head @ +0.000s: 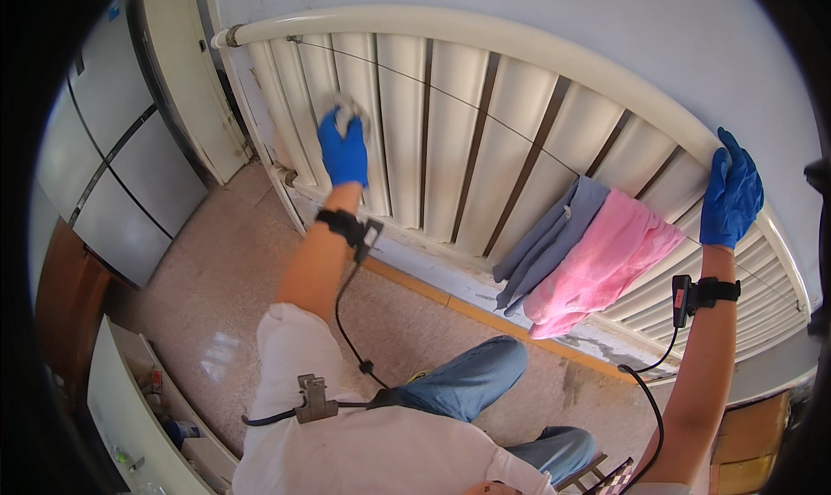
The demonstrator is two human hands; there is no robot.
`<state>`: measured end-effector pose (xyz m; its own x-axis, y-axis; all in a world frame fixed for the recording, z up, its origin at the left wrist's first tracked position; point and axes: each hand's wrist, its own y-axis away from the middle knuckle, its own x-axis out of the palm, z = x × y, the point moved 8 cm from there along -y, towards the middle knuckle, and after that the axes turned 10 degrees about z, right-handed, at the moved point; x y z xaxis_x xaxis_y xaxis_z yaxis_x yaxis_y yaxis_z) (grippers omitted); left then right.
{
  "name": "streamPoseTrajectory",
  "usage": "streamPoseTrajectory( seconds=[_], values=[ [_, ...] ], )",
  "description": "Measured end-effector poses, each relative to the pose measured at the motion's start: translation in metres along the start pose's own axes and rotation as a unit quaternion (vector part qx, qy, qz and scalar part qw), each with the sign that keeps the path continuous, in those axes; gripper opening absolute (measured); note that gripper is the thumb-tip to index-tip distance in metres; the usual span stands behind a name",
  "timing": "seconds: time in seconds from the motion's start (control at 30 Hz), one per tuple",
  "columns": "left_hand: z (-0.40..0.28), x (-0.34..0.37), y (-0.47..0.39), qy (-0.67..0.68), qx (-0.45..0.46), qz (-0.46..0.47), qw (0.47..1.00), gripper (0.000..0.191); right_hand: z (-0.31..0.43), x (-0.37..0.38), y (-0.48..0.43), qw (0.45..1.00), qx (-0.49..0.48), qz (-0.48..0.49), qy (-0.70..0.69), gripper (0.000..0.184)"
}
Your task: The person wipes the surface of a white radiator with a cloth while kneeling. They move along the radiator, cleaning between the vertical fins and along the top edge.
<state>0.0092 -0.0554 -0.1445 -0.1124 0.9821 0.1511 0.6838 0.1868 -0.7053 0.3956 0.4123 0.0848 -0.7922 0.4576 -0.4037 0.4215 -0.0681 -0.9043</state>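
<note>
My left hand (343, 149), in a blue rubber glove, is closed around a blurred greyish-white cloth (356, 108). The cloth is against the left-hand fins of a cream radiator (404, 131). Also gloved in blue, my right hand (732, 193) rests on the radiator's thick top pipe (483, 30) at the right, with its fingers over the pipe and no object visible in it. Between my hands, a grey-blue cloth (552, 235) and a pink cloth (604, 261) hang side by side over a thin wire (415, 79) strung across the fins.
A grey refrigerator (117, 151) and a cream door (188, 73) stand at the left. Below them is a white open drawer or shelf (162, 391) with small containers. An orange tile strip (467, 310) runs under the radiator. Cables hang from my wrist straps.
</note>
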Motion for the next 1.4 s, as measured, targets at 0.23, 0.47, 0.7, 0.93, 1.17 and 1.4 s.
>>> streamPoseTrajectory(
  seconds=[0.23,0.47,0.7,0.93,1.17,1.4],
  values=[
    [0.087,0.025,0.123,0.032,-0.272,-0.016,0.962,0.048,0.0,0.0,0.0,1.0,-0.002,-0.01,-0.009,0.034],
    [-0.066,0.06,0.002,0.002,0.009,0.058,0.998,0.059,0.002,-0.002,-0.002,1.0,-0.012,-0.02,-0.01,0.034],
    [-0.058,0.069,0.084,-0.156,0.096,0.108,0.977,0.058,0.002,-0.004,0.0,0.999,-0.015,-0.037,-0.011,0.034],
    [0.017,0.077,0.177,-0.09,-0.091,0.135,0.983,0.059,0.004,-0.004,-0.002,0.999,-0.021,-0.036,-0.017,0.035],
    [-0.113,0.104,0.071,-0.13,0.168,0.133,0.968,0.061,0.005,-0.006,-0.002,0.999,-0.032,-0.037,-0.006,0.035],
    [-0.111,0.106,0.087,-0.161,0.165,0.181,0.956,0.05,-0.002,-0.001,0.0,0.998,-0.036,-0.056,0.004,0.036]
  ],
)
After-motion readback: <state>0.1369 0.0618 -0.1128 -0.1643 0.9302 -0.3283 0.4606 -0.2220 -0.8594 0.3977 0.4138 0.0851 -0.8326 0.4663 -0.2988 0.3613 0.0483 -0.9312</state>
